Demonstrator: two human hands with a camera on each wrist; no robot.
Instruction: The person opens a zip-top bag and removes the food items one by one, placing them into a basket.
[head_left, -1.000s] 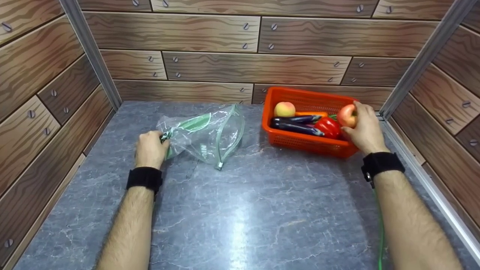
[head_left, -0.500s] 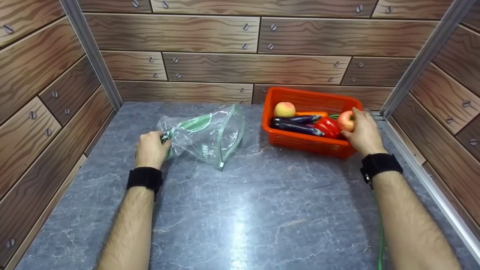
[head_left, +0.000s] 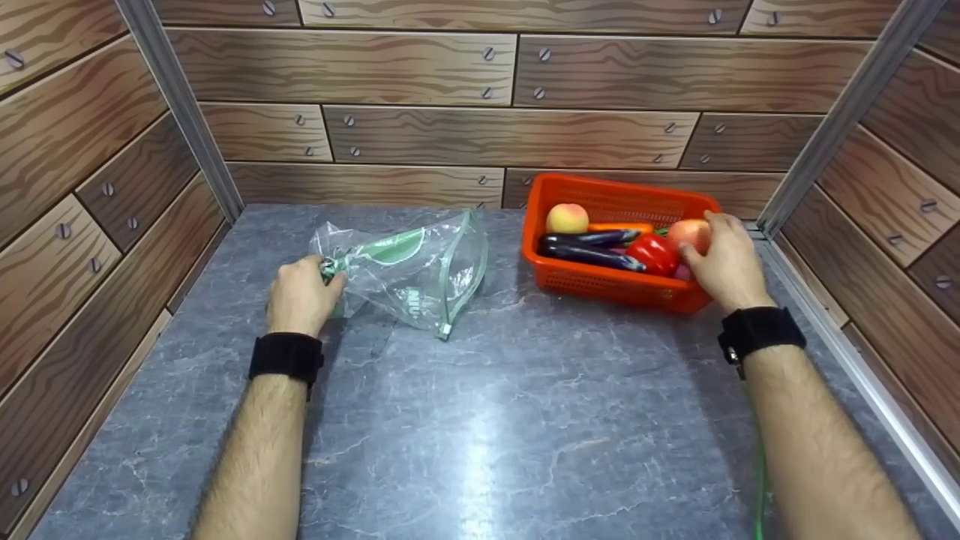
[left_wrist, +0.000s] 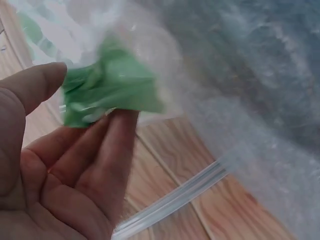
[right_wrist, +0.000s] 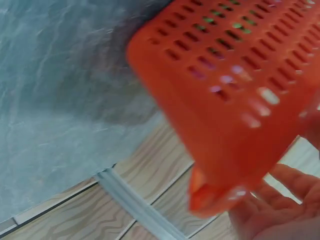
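On the left, my left hand (head_left: 304,296) pinches the bunched green end of a clear zip bag (head_left: 390,277) lying on the table. In the left wrist view, the thumb and fingers (left_wrist: 120,145) close on the green film (left_wrist: 115,85). The bag's slider (head_left: 445,330) is toward me, and its mouth faces right. My right hand (head_left: 727,259) reaches over the right end of an orange-red basket (head_left: 615,289), its thumb and fingers around a red-yellow apple (head_left: 686,234). The right wrist view shows fingers (right_wrist: 280,187) beyond the basket's corner; the apple is hidden there.
Inside the basket lie a peach (head_left: 568,218), a carrot (head_left: 622,227), dark eggplants (head_left: 589,255) and a red bell pepper (head_left: 652,253). Something pink-purple (head_left: 682,272) shows under the apple. Wood-patterned walls (head_left: 420,135) enclose the grey table (head_left: 525,420) behind and on both sides.
My right hand has lowered slightly and shifted left, its thumb moving over the apple's front. The apple has turned a little, uncovering the pink-purple thing. My left hand and the bag barely moved.
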